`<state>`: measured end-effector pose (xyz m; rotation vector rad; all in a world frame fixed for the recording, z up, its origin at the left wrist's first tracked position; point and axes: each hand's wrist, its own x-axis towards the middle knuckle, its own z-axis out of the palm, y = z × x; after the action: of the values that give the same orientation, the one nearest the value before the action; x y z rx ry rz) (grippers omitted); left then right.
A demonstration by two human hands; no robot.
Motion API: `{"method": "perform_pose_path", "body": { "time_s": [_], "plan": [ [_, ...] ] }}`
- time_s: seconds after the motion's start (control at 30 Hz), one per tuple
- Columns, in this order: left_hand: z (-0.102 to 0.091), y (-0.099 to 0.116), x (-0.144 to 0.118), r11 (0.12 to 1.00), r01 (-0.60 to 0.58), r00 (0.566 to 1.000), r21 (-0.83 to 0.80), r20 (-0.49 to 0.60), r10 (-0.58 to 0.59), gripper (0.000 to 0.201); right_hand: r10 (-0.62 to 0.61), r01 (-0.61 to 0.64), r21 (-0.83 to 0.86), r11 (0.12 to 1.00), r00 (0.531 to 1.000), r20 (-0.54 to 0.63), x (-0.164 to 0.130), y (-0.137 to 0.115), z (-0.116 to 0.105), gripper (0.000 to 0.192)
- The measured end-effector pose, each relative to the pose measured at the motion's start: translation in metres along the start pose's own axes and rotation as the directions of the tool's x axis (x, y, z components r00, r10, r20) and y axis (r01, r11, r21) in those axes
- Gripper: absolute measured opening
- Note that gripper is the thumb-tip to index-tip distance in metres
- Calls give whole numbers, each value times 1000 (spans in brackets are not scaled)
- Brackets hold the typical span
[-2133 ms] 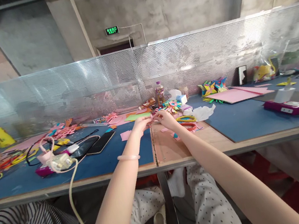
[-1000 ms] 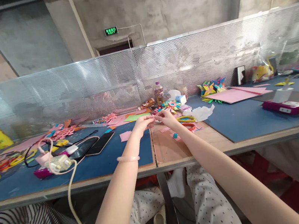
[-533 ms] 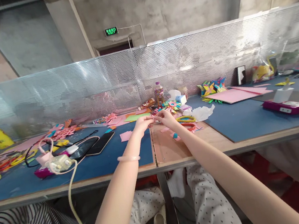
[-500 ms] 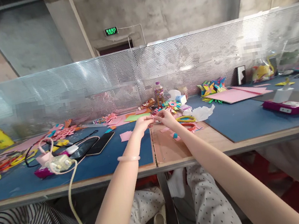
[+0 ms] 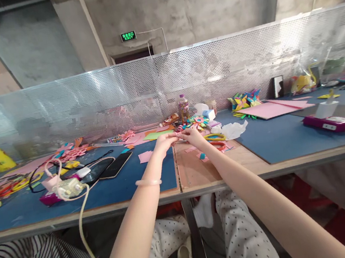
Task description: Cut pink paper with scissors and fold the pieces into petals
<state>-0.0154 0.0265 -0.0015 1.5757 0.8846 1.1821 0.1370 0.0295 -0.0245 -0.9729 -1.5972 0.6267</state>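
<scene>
I am keeping my left hand and right hand pinched together on a small pink paper piece above the bench, barely shifted from a moment ago, beside the paper flower.

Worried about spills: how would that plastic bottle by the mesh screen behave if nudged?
The bottle stands tall and narrow, so it would probably tip rather than slide. It looks like light plastic, and once down it would likely roll.
</scene>
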Motion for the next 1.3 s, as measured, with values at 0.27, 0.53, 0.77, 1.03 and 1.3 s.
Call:
{"method": "perform_pose_path", "body": {
  "time_s": [0.27, 0.53, 0.77, 1.03, 1.3],
  "plan": [
    [0, -1, 1, 1000, -23, 999, 5, 23, 22, 29, 17, -17, -4, 1000, 1000, -11, -2, -3, -2, 47],
    [-1, -5, 3, 999, -13, 1000, 37, 2, 13, 29, 18, -19, -32, 999, 999, -27, -1, -1, -4, 45],
    [-2, -8, 5, 999, -8, 1000, 44, 20, 7, 31, 38, -38, -16, 999, 999, -13, -2, 1, -6, 46],
    [-4, -8, 5, 999, -3, 1000, 32, 25, 3, 34, 38, -38, 8, 999, 999, -17, 0, 2, -5, 45],
    [0, 0, -1, 1000, -9, 1000, 21, -16, 9, 26, 80, -89, 127, 988, 994, 72, -6, -6, -2, 47]
  ]
}}
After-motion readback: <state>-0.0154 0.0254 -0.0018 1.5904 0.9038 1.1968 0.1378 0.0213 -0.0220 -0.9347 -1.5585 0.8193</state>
